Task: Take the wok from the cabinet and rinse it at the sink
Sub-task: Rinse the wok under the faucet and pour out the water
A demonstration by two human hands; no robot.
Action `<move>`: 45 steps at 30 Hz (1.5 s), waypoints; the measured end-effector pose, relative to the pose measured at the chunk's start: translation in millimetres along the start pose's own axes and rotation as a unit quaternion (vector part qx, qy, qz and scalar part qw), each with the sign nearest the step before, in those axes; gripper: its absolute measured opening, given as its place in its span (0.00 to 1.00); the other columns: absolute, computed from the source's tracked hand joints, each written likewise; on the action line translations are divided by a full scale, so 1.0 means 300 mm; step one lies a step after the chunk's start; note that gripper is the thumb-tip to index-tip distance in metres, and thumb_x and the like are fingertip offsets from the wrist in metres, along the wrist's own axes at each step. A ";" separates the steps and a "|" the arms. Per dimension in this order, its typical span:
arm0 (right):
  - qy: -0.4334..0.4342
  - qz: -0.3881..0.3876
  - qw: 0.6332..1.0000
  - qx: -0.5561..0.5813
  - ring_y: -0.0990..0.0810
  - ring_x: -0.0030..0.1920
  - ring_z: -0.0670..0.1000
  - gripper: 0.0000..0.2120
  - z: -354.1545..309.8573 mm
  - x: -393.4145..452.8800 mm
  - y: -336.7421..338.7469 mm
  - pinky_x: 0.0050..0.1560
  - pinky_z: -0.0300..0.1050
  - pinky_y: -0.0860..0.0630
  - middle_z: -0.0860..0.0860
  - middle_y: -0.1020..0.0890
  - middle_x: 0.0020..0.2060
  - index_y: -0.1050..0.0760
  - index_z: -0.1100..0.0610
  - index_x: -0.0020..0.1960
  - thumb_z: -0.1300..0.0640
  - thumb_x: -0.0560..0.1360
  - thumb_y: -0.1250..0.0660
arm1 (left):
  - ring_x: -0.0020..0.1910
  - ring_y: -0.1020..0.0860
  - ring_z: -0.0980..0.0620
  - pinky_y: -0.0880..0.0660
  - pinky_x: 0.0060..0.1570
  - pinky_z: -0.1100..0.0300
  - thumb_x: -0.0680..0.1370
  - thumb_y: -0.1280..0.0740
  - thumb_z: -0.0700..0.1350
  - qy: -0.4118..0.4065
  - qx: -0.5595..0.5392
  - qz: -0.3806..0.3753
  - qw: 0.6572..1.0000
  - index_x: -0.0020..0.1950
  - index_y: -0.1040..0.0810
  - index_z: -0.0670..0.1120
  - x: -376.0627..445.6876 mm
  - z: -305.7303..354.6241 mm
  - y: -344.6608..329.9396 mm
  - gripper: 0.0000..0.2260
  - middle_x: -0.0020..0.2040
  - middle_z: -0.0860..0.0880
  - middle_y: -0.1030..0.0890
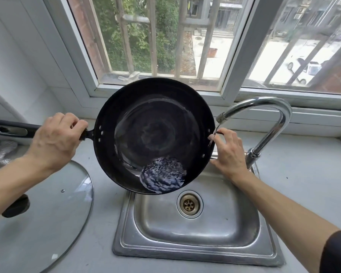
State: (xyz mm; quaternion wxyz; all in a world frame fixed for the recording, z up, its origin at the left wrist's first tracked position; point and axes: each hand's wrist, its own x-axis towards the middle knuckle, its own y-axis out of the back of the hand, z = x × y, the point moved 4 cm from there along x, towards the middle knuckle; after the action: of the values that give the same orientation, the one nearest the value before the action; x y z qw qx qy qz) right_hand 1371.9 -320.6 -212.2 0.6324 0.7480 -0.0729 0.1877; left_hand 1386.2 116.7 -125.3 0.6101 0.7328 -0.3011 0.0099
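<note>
Head view. The wok (pixel 156 134) is held in the air above the back left part of the sink (pixel 197 239), tilted so that its near rim is lowest. A small pool of water (pixel 162 175) has gathered at that low near edge, above the basin and just behind and left of the drain (pixel 189 204). The long axis of the wok runs left to right: the handle (pixel 14 131) points left, and the small side loop sits at the right rim, under the faucet (pixel 264 117) spout.

The left hand (pixel 55 140) is wrapped around the handle close to the bowl, fingers curled fully shut over it. It carries most of the weight.

The right hand (pixel 228 152) is at the opposite rim. Its fingers are together and pinch the side loop; the thumb is hidden behind the rim. A thin stream falls from the spout onto the rim beside these fingers.

Judgement: the next move is likely to swirl or tip out the pooled water. It turns on rotation about the handle-to-loop axis; lowering the near rim further would pour into the basin.

A glass lid (pixel 47 223) lies on the counter (pixel 303 174) left of the sink, well apart from the wok.
</note>
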 end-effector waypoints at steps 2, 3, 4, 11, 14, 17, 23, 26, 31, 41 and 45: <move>0.003 -0.003 1.000 0.000 0.30 0.63 0.60 0.28 -0.001 -0.014 0.003 0.58 0.57 0.28 0.59 0.28 0.62 0.25 0.54 0.59 0.46 0.63 0.21 | 0.39 0.30 0.38 0.35 0.36 0.43 0.70 0.29 0.33 -0.003 0.000 0.002 1.000 0.50 0.24 0.38 -0.022 0.008 -0.003 0.11 0.44 0.38 0.26; 0.005 -0.004 1.000 -0.001 0.30 0.63 0.60 0.28 -0.001 -0.022 0.004 0.58 0.56 0.29 0.58 0.28 0.62 0.25 0.54 0.58 0.46 0.63 0.21 | 0.39 0.30 0.38 0.34 0.36 0.43 0.72 0.31 0.34 -0.006 -0.002 0.005 1.000 0.50 0.24 0.39 -0.032 0.012 -0.006 0.08 0.44 0.38 0.26; 0.007 -0.007 1.000 -0.003 0.30 0.64 0.59 0.28 0.001 -0.030 0.006 0.58 0.55 0.29 0.57 0.28 0.62 0.25 0.53 0.58 0.45 0.63 0.20 | 0.39 0.31 0.39 0.33 0.36 0.42 0.72 0.35 0.36 -0.009 -0.004 0.008 1.000 0.50 0.24 0.39 -0.042 0.018 -0.010 0.07 0.44 0.39 0.26; 0.009 -0.026 0.999 -0.018 0.30 0.63 0.58 0.32 0.008 -0.099 0.027 0.57 0.53 0.30 0.56 0.29 0.62 0.25 0.51 0.60 0.44 0.60 0.19 | 0.38 0.30 0.39 0.32 0.36 0.42 0.69 0.28 0.32 -0.003 -0.027 -0.013 1.000 0.49 0.24 0.39 -0.089 0.050 -0.025 0.12 0.43 0.39 0.27; 0.007 -0.034 0.999 -0.022 0.30 0.62 0.58 0.34 0.014 -0.133 0.037 0.58 0.52 0.31 0.55 0.29 0.62 0.25 0.51 0.60 0.46 0.58 0.18 | 0.38 0.30 0.40 0.32 0.36 0.43 0.69 0.28 0.32 -0.008 -0.029 -0.011 0.999 0.49 0.24 0.40 -0.105 0.069 -0.025 0.11 0.43 0.40 0.27; 0.007 -0.042 0.999 -0.019 0.30 0.61 0.57 0.34 0.020 -0.163 0.050 0.59 0.51 0.32 0.55 0.29 0.62 0.25 0.51 0.60 0.45 0.59 0.18 | 0.38 0.30 0.40 0.31 0.36 0.43 0.74 0.36 0.37 -0.024 -0.035 -0.003 0.999 0.49 0.24 0.40 -0.124 0.082 -0.028 0.05 0.44 0.40 0.26; 0.013 -0.085 0.996 -0.010 0.30 0.61 0.56 0.36 0.030 -0.215 0.082 0.61 0.51 0.31 0.54 0.29 0.62 0.25 0.51 0.60 0.51 0.54 0.18 | 0.38 0.29 0.39 0.32 0.36 0.44 0.68 0.26 0.34 -0.041 -0.050 -0.013 0.998 0.47 0.23 0.40 -0.143 0.109 -0.043 0.10 0.42 0.41 0.25; 0.017 -0.101 0.995 -0.015 0.29 0.61 0.57 0.35 0.038 -0.242 0.098 0.61 0.52 0.30 0.55 0.28 0.61 0.25 0.51 0.59 0.50 0.54 0.19 | 0.38 0.28 0.39 0.32 0.35 0.45 0.67 0.25 0.34 -0.045 -0.059 -0.020 0.997 0.47 0.22 0.41 -0.145 0.120 -0.049 0.12 0.43 0.41 0.25; 0.034 -0.153 0.988 -0.017 0.28 0.61 0.57 0.36 0.049 -0.283 0.134 0.60 0.54 0.26 0.54 0.27 0.60 0.25 0.51 0.61 0.46 0.54 0.21 | 0.37 0.29 0.41 0.31 0.34 0.45 0.73 0.36 0.41 -0.105 -0.070 -0.013 0.992 0.47 0.23 0.43 -0.160 0.121 -0.108 0.05 0.43 0.43 0.26; 0.059 -0.269 0.961 -0.034 0.29 0.62 0.57 0.38 0.048 -0.336 0.139 0.63 0.52 0.29 0.55 0.28 0.64 0.28 0.49 0.66 0.40 0.58 0.26 | 0.35 0.28 0.41 0.31 0.33 0.47 0.61 0.22 0.32 -0.140 -0.117 -0.054 0.982 0.47 0.23 0.44 -0.183 0.079 -0.245 0.18 0.42 0.45 0.26; 0.063 -0.272 0.960 -0.035 0.29 0.63 0.57 0.37 0.061 -0.348 0.180 0.64 0.49 0.31 0.55 0.27 0.65 0.27 0.49 0.66 0.41 0.59 0.25 | 0.35 0.29 0.42 0.30 0.32 0.48 0.61 0.21 0.33 -0.149 -0.136 -0.075 0.976 0.47 0.24 0.46 -0.188 0.107 -0.261 0.20 0.43 0.46 0.25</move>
State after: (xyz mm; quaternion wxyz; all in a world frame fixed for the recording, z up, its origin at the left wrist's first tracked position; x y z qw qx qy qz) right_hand 1260.8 -361.8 -204.0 0.6889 0.7035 0.1666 0.0528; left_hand 1364.2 118.0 -224.8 0.6515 0.6565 -0.3313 -0.1866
